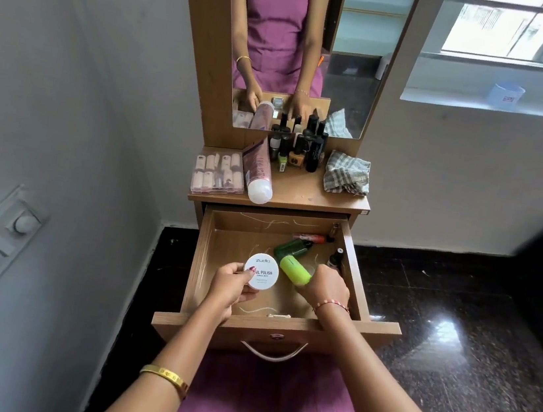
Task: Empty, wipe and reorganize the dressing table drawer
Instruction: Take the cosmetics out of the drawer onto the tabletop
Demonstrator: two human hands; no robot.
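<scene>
Drawer (276, 327) is pulled right out and about half cleared, so this looks like the emptying stage, nothing wiped yet imo. Left hand (230, 285) is curled around a round white tub (261, 272) of nail polish remover wipes, thumb across the lid, held just above the drawer floor. Right hand (325, 287) is wrapped round the base end of a lime green bottle (295, 270), which sticks out tilted toward the tub.

Handling wise: both look like light rigid plastic, so no real weight to fight. The tub is wide and flat, best pinched across the rim like it is now. The green bottle is smooth and rounded, could be a bit slippery, so a full wrap around the body beats fingertips.

Still in the drawer: a dark green bottle (293, 248) lying on its side just behind the lime one, an orange-capped tube (309, 237) near the back, and two small dark dropper bottles (335, 257) against the right wall. Those droppers could be glass, can't tell, so I'd lift them one at a time by the body, not the cap.

Up on the surface (299, 192) there's a cluster of nail polish bottles (299, 150), a pink tube (258, 173) lying flat, a clear case of small bottles (218, 173), and a checked cloth (347, 177) bunched at the right, probably for the wipe. Free space is in the middle front, between the pink tube and the cloth
</scene>
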